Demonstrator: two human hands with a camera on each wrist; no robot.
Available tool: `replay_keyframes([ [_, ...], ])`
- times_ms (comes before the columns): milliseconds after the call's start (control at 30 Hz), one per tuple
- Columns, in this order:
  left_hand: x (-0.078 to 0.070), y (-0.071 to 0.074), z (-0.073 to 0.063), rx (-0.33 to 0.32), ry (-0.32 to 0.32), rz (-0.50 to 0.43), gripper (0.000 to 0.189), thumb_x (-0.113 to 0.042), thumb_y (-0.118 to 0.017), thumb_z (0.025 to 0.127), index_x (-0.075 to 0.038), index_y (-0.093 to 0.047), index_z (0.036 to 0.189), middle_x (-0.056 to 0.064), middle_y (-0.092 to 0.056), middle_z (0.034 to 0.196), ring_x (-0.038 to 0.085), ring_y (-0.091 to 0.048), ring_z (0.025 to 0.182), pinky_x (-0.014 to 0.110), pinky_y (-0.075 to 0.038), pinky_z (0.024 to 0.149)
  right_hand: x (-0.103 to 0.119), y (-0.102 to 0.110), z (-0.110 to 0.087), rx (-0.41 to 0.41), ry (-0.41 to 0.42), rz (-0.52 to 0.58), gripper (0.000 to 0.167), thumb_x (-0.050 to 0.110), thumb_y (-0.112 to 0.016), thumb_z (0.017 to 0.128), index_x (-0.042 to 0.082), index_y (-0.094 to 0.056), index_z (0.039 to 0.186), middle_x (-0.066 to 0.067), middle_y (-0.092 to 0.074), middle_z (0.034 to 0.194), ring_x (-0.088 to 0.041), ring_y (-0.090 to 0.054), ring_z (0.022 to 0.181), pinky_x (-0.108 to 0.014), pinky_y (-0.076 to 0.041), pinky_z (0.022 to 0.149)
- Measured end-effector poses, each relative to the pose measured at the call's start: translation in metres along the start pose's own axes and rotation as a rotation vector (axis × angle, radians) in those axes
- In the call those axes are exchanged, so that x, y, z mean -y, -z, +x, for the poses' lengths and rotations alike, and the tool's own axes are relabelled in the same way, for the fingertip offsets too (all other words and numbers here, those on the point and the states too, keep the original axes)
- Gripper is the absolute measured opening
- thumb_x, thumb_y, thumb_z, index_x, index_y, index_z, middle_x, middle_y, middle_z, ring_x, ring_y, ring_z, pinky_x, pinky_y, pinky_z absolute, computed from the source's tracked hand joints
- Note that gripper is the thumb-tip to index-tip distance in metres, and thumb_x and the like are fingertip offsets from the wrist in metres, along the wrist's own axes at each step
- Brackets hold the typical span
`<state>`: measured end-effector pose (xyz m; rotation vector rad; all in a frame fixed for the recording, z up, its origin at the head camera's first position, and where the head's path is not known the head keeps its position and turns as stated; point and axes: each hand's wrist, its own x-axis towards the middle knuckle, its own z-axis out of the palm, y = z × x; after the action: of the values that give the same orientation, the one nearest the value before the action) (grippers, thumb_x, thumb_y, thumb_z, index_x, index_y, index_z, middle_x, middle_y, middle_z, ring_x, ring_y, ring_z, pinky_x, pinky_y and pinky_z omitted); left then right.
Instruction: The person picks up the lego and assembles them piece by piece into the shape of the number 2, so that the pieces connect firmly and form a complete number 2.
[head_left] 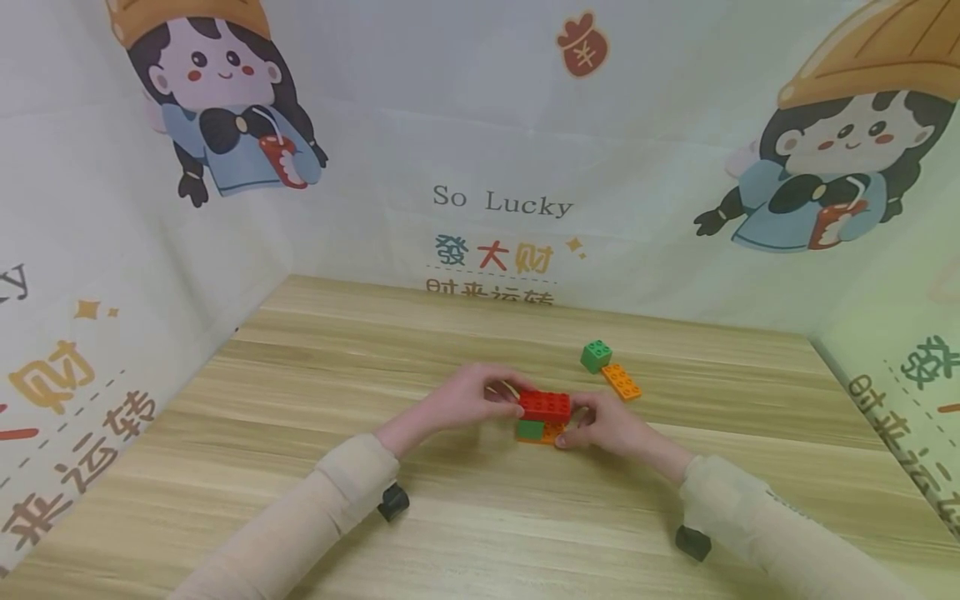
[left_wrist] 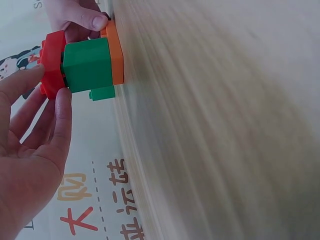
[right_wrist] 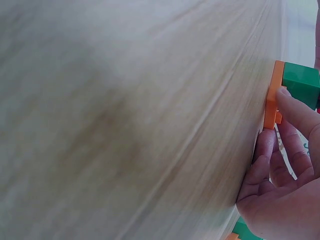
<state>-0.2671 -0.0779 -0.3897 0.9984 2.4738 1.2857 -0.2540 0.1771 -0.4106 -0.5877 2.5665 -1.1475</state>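
Left hand: yours (head_left: 474,398) comes in from the left, fingers arched and pointing inward, pinching the left end of the red brick (head_left: 545,406).
Right hand: yours (head_left: 609,423) faces it from the other side, low at the table (head_left: 300,375), thumb and curled fingers holding the right end of the orange plate (left_wrist: 116,55).
Red brick: studs up in your left grip, above the plate and over the green block (left_wrist: 87,65); you cannot tell here whether it is pressed fully home.
Green block: directly under your left grip, standing on the plate's left part.
Orange plate: flat on the table below the red brick, its right end within your right grip.
Forearms: both angle inward, sleeves (head_left: 352,479) gathered behind the wrists.
Loose pieces: beyond your right grip, a green cube (head_left: 596,358) just beside an orange slab (head_left: 622,382).
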Motion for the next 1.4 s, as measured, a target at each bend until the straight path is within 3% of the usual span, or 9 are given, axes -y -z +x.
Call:
replay_keyframes([
  [400,-0.0029,0.0004,0.0002,0.010,0.024,-0.034,0.036,-0.006,-0.074,0.085,-0.009,-0.069,0.120,0.009,-0.071,0.119,0.015,-0.070,0.099,0.020,-0.057,0.088,0.0019,0.0007,-0.0015,0.016,0.023,0.008,0.034,0.017,-0.080,0.081,0.005,-0.070,0.112,-0.014,-0.069,0.104,-0.013,-0.052,0.066,-0.019,-0.042,0.058],
  [1400,-0.0020,0.0012,0.0084,0.019,0.043,0.009,0.030,-0.010,-0.076,0.085,-0.010,-0.072,0.115,0.008,-0.075,0.110,0.012,-0.070,0.094,0.022,-0.058,0.086,-0.0020,0.0009,-0.0001,-0.001,0.022,-0.017,0.037,0.019,-0.081,0.081,0.006,-0.069,0.114,-0.012,-0.068,0.102,-0.015,-0.051,0.067,-0.020,-0.042,0.058],
])
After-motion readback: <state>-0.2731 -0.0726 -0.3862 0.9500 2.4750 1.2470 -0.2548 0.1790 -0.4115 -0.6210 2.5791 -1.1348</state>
